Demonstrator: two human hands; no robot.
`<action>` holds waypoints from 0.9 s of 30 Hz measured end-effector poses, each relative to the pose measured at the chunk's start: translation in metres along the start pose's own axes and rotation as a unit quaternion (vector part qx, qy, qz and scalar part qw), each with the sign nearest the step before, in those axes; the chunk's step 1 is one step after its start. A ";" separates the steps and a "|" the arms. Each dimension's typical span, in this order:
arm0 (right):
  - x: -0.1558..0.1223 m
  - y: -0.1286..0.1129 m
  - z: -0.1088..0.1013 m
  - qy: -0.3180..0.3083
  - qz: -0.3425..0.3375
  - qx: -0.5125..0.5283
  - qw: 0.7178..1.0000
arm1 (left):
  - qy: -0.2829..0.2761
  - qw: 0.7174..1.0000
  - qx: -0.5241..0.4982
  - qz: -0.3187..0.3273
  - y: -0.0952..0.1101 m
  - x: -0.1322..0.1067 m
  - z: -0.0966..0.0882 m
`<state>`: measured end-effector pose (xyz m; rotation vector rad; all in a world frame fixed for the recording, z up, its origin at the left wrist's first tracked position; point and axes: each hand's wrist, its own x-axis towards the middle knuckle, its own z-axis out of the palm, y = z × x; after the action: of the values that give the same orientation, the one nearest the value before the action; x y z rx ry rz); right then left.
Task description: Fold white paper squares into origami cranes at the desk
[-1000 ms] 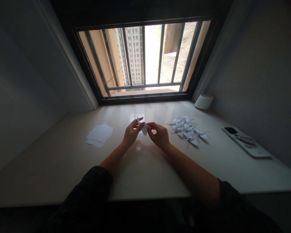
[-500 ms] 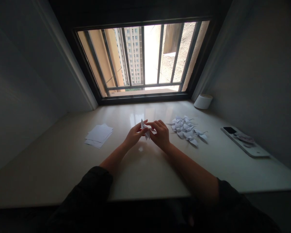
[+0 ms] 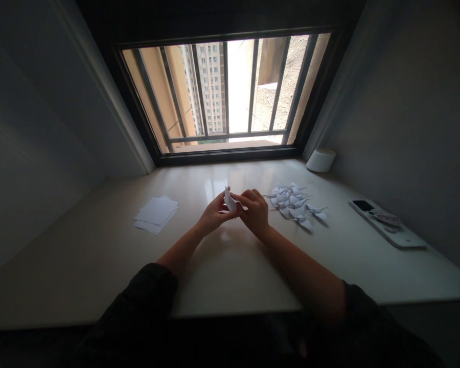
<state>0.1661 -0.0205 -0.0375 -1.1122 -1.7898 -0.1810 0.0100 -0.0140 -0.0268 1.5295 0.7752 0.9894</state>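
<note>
On the counter (image 3: 99, 255), leftmost, sheets (image 3: 157, 211) are stacked. Between the left hand (image 3: 211, 215) and the right hand (image 3: 256, 210), a folded paper (image 3: 229, 199) is pinched by nearly closed fingers (image 3: 240, 198) of both; the left thumb (image 3: 228, 215) has been lowered, so a fold is presumably being adjusted. Rightward, paper cranes (image 3: 297, 211) are clustered.

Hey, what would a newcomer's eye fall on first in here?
Probably the barred window at the top, bright against dark surroundings. Below, near the center, the left hand and right hand hold folded white paper between them. A cluster of folded paper figures lies to their right.
</note>
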 end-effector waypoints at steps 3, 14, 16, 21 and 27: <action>0.002 0.002 0.000 0.008 0.025 0.016 1.000 | 0.015 1.000 -0.006 0.008 -0.001 0.001 -0.002; 0.003 -0.001 0.002 -0.009 0.010 0.124 0.992 | 0.090 0.996 -0.006 0.001 0.003 0.005 -0.008; 0.002 -0.001 0.002 -0.015 0.011 0.122 0.992 | 0.094 0.996 -0.004 -0.002 0.004 0.005 -0.008; 0.002 0.001 0.003 -0.028 0.029 0.094 0.995 | 0.055 0.998 -0.018 0.017 0.006 0.004 -0.004; 0.001 0.001 0.002 -0.042 0.021 0.096 0.994 | 0.080 0.996 -0.025 -0.017 0.007 0.003 -0.006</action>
<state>0.1652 -0.0180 -0.0380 -1.0306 -1.8132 0.0638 0.0054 -0.0097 -0.0187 1.4018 0.8783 1.1079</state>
